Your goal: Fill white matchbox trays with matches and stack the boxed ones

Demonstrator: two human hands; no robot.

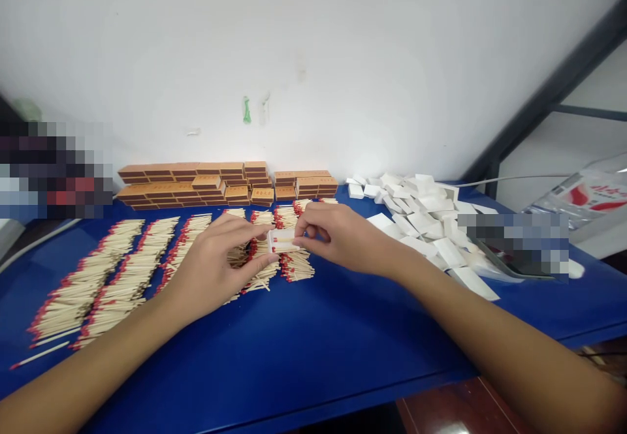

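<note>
A small white matchbox tray (283, 233) with a few red-tipped matches lying in it is held above the table's middle. My left hand (220, 258) grips its left end between thumb and fingers. My right hand (333, 233) is closed at the tray's right end, its thumb and fingertips pinched at the matches; whether they grip a match or the tray's edge I cannot tell. Behind and under the hands lie rows of loose matches (297, 267), heads mostly to the left. More long rows of matches (117, 284) spread out to the left.
Stacked orange-brown matchboxes (171, 192) line the wall at the back. A heap of white empty trays (421, 209) covers the right side, beside a dark phone-like device (514, 248), partly blurred. A plastic bag (588, 192) and metal frame stand at the far right of the blue table (323, 349).
</note>
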